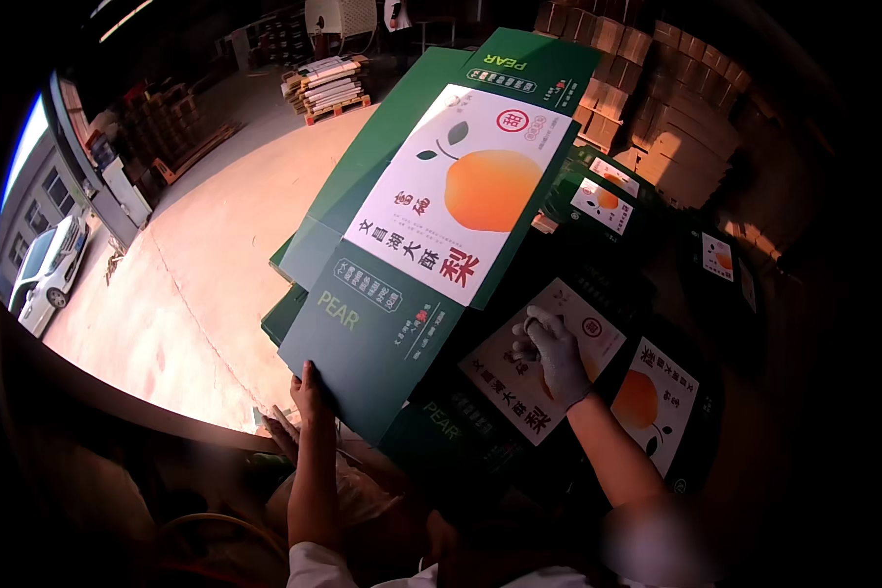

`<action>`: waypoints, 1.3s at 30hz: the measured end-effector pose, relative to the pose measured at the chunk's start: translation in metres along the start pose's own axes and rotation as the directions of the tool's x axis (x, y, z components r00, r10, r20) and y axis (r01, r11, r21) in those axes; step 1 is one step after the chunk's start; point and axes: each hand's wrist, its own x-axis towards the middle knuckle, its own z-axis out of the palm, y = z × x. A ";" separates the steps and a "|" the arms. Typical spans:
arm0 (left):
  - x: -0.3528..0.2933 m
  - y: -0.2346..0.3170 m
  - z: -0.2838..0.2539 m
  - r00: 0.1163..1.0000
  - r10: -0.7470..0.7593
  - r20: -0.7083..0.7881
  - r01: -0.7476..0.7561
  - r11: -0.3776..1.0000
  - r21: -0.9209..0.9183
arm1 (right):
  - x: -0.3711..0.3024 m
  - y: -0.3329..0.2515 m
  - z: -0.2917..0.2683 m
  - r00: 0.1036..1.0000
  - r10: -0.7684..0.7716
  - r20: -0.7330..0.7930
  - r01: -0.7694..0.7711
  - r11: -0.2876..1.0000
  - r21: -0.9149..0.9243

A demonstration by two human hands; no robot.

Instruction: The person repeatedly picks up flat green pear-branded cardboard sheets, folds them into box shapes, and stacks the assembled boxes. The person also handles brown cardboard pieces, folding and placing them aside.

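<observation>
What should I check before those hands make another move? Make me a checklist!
1. Left hand has the big green cardboard sheet: ok, it holds the near edge.
2. Right hand is on that sheet too: not ok, the gloved hand is away from it, over the lower printed sheet.
3. Right hand touches the lower sheet: cannot tell from this view.
4. Picture side shows: ok, the orange-coloured fruit print faces the camera.
5. Big sheet is spread out, not made into a box: ok.
</observation>
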 end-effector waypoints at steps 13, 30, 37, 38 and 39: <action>-0.272 -0.085 0.114 0.389 0.125 0.913 -0.918 0.136 0.372 | -0.371 0.134 -0.216 0.653 0.498 -0.571 -0.600 0.800 0.010; -0.355 -0.269 0.332 0.254 -0.304 0.918 -0.928 -0.343 0.143 | -0.725 0.238 -0.435 0.139 -0.116 -0.984 -0.952 0.259 -0.165; -0.419 -0.273 0.368 0.107 -0.202 0.973 -0.976 -0.207 0.064 | -0.721 0.182 -0.531 -0.057 -0.001 -0.998 -0.824 0.565 0.046; -0.439 -0.275 0.357 -0.133 -0.175 0.975 -0.977 -0.145 -0.159 | -0.716 0.176 -0.538 -0.060 0.053 -0.997 -0.821 0.565 0.080; -0.466 -0.275 0.355 -0.196 -0.184 0.963 -0.980 0.007 -0.198 | -0.703 0.164 -0.543 -0.056 0.103 -0.993 -0.813 0.572 0.105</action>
